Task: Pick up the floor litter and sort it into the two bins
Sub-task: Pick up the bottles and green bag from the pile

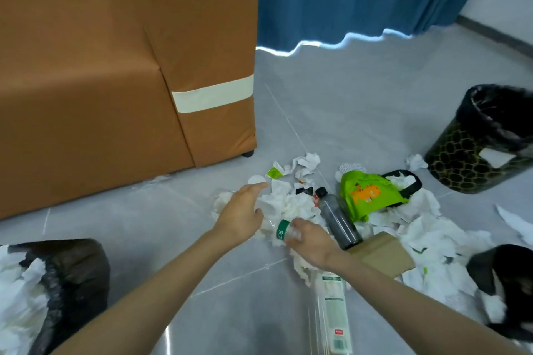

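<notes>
Clear plastic bottle, green band, on tissue pile on the floor. Right hand curled round it. Left hand spread flat, 10 o'clock of bottle, over the tissues.

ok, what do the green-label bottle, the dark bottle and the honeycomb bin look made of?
Green-label bottle, gripped by the right hand: thin clear plastic, see-through wall.
Dark bottle: smooth, glossy, probably plastic or coated metal; soft highlight along its side.
Honeycomb bin: likely hard glossy plastic, printed pattern; thin black bag liner folded over its rim.
</notes>
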`<state>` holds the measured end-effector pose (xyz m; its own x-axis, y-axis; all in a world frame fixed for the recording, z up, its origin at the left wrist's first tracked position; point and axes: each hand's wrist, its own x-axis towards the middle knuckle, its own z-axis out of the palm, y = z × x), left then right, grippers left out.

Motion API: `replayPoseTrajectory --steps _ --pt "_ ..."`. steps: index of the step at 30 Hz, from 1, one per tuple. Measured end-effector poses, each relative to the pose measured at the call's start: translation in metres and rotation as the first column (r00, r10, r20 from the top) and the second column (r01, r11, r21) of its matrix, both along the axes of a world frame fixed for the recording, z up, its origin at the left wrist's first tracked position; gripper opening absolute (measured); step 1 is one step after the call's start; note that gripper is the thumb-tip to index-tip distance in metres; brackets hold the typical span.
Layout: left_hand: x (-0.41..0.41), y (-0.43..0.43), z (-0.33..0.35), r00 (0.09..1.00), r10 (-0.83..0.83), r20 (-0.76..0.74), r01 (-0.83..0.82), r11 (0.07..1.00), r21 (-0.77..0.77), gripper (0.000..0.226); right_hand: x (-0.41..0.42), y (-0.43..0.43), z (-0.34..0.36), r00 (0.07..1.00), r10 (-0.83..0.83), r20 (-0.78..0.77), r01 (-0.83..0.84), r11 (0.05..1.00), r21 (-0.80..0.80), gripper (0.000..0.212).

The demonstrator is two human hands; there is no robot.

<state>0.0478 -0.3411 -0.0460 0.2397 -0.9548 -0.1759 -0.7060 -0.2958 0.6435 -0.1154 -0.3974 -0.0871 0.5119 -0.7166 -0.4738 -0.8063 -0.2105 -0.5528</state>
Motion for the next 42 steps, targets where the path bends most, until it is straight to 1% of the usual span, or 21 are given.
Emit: replayPoseTrajectory --steps 3,6,8,9,12,15,18,20,21,23,25,28,30,33,35,39,42 --pt "-0.018 -0.023 0.022 0.996 -0.087 0.011 0.087 0.996 -0.027 0.057 -0.023 -0.014 0.04 0.998 -0.07 0.0 0.07 0.997 -0.044 0.033" --pt "-0.036 -0.042 0.043 0.987 -0.157 0.02 0.158 0.985 -0.062 0.056 -0.047 -0.028 0.075 0.982 -0.185 0.028 0.186 0.98 -0.068 0.038" --pt "-0.049 -0.053 0.058 0.98 -0.2 0.017 0.2 0.976 -0.082 0.056 -0.067 -0.036 0.096 0.969 -0.246 0.016 0.246 0.964 -0.105 0.041" --pt "-0.057 -0.059 0.066 0.974 -0.227 0.016 0.227 0.969 -0.094 0.056 -0.079 -0.039 0.107 0.957 -0.289 0.009 0.289 0.95 -0.115 0.044" --pt "-0.079 -0.074 0.087 0.958 -0.287 0.023 0.288 0.951 -0.111 0.055 -0.113 -0.046 0.132 0.911 -0.41 0.052 0.413 0.905 -0.107 0.05" --pt "-0.101 -0.09 0.108 0.944 -0.33 0.023 0.33 0.936 -0.127 0.055 -0.142 -0.052 0.156 0.864 -0.494 0.096 0.503 0.852 -0.141 0.044" --pt "-0.125 -0.109 0.129 0.929 -0.369 0.029 0.369 0.917 -0.15 0.055 -0.172 -0.062 0.178 0.799 -0.578 0.164 0.601 0.766 -0.23 0.037" --pt "-0.143 -0.124 0.142 0.92 -0.391 0.025 0.39 0.906 -0.165 0.055 -0.195 -0.076 0.19 0.726 -0.646 0.236 0.688 0.681 -0.25 0.037" --pt "-0.151 -0.131 0.147 0.919 -0.395 0.019 0.392 0.904 -0.17 0.055 -0.205 -0.085 0.192 0.676 -0.682 0.278 0.737 0.635 -0.232 0.036" --pt "-0.168 -0.147 0.156 0.917 -0.399 0.007 0.394 0.9 -0.185 0.055 -0.227 -0.106 0.199 0.556 -0.744 0.371 0.828 0.532 -0.177 0.028" --pt "-0.185 -0.163 0.163 0.916 -0.402 0.002 0.395 0.897 -0.199 0.054 -0.25 -0.132 0.2 0.43 -0.791 0.436 0.898 0.424 -0.115 0.031" --pt "-0.207 -0.185 0.169 0.917 -0.4 -0.009 0.388 0.895 -0.22 0.054 -0.281 -0.171 0.198 0.268 -0.85 0.453 0.957 0.29 -0.021 0.038" --pt "-0.221 -0.201 0.167 0.919 -0.393 -0.021 0.379 0.897 -0.227 0.054 -0.299 -0.196 0.193 0.208 -0.876 0.436 0.97 0.24 0.021 0.044" --pt "-0.235 -0.221 0.164 0.92 -0.391 -0.033 0.374 0.899 -0.23 0.053 -0.316 -0.228 0.184 0.182 -0.898 0.4 0.971 0.228 0.069 0.044" --pt "-0.242 -0.237 0.162 0.922 -0.385 -0.043 0.366 0.902 -0.23 0.052 -0.323 -0.247 0.177 0.163 -0.909 0.383 0.97 0.22 0.109 0.05" --pt "-0.254 -0.262 0.157 0.936 -0.347 -0.064 0.327 0.92 -0.216 0.051 -0.325 -0.275 0.167 0.216 -0.902 0.374 0.944 0.29 0.156 0.049" --pt "-0.261 -0.271 0.154 0.941 -0.325 -0.09 0.3 0.929 -0.214 0.051 -0.327 -0.284 0.162 0.183 -0.894 0.409 0.918 0.305 0.254 0.048"
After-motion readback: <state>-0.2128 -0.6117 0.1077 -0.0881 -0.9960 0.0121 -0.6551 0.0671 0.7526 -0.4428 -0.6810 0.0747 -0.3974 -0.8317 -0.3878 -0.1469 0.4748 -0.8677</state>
